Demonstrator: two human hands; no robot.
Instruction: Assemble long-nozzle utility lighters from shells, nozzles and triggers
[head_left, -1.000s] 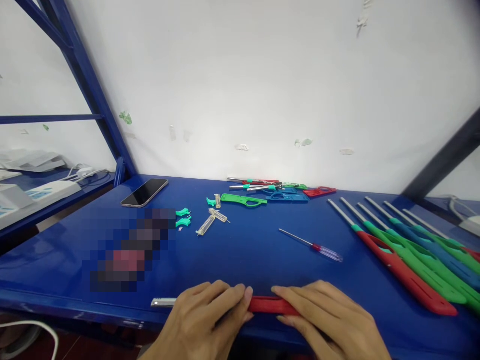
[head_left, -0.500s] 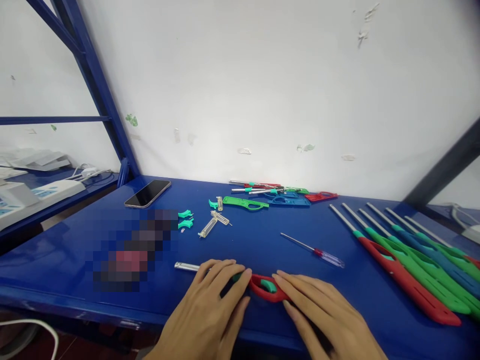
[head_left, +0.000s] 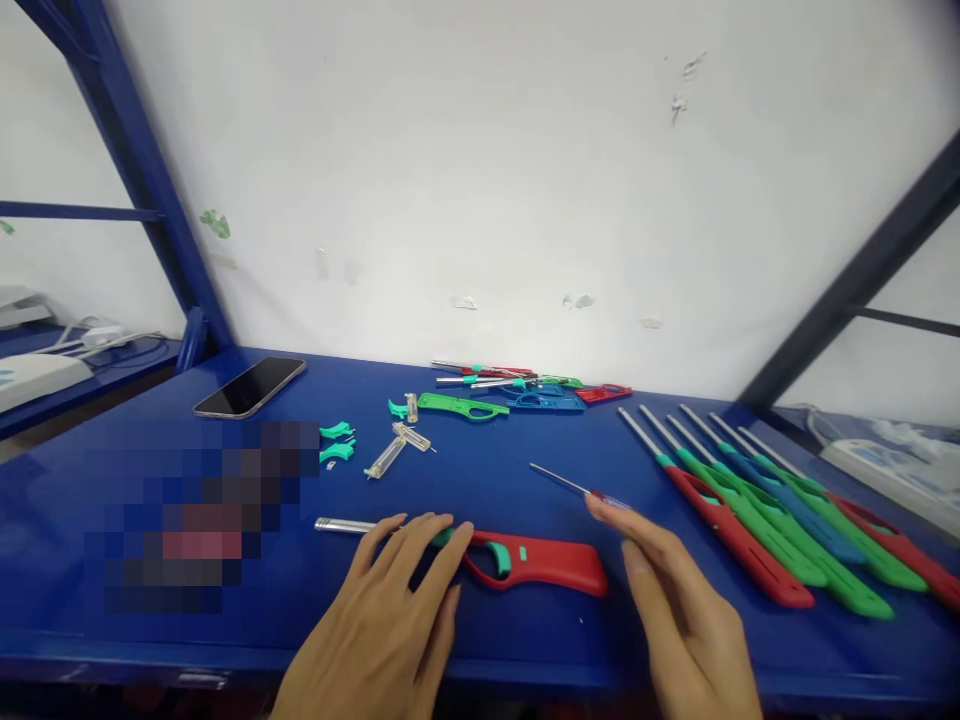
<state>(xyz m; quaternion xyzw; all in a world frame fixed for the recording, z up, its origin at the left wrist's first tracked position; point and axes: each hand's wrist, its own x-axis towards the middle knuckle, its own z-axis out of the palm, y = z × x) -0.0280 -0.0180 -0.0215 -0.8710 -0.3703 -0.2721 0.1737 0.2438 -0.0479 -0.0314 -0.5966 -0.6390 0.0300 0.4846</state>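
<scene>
A red gas lighter (head_left: pixel 559 566) with a metal barrel and green trigger lies flat near the table's front edge, barrel to the left. My left hand (head_left: pixel 386 605) bends over its neck with the fingers closed around it, hiding part of the barrel and collar. My right hand (head_left: pixel 686 605) is off the lighter, thumb and fingers apart. Its fingertips are at the handle of a screwdriver (head_left: pixel 559 478), covering most of that handle; whether they touch it I cannot tell. The screwdriver's thin shaft points left and away.
Several red, green and blue lighters (head_left: pixel 780 520) lie in a row at right. Behind are a green casing half (head_left: pixel 461 406) and mixed lighter parts (head_left: pixel 540 398). Clear fuel tanks (head_left: pixel 386 458), green triggers (head_left: pixel 337 451) and a phone (head_left: pixel 251 387) sit toward the left. A pixelated patch hides the left-hand area.
My right hand has let go of the red lighter and moved right to the screwdriver, uncovering the lighter's handle. My left hand stays on its neck. The view has shifted right.
</scene>
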